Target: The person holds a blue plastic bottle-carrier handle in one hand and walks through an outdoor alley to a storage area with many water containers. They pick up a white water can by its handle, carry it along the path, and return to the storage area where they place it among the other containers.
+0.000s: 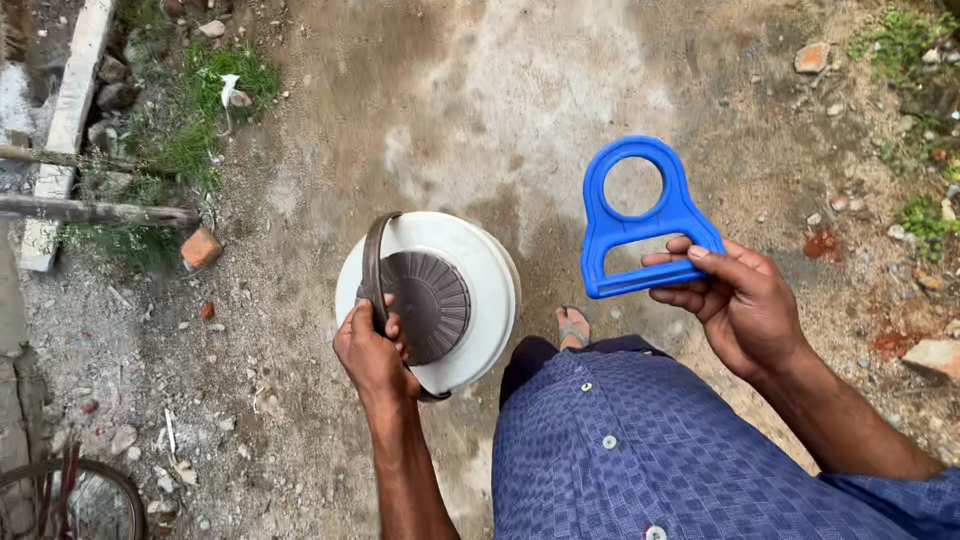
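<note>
My left hand [372, 352] grips the brown carrying handle [372, 262] of a white round container [480, 280] with a dark ribbed lid [432, 305], which hangs above the dirt ground. My right hand [735, 295] holds a blue plastic bottle-carrier handle [640, 222] by its lower bar, its ring end pointing up and away from me. The two objects are apart, the blue handle to the right of the container.
Bare dirt and pale concrete ground [500, 100] lies ahead. Bricks [200, 247], stones, grass and wooden poles [100, 210] line the left side. A bicycle wheel [70, 500] shows at lower left. My sandalled foot [574, 326] stands below the container.
</note>
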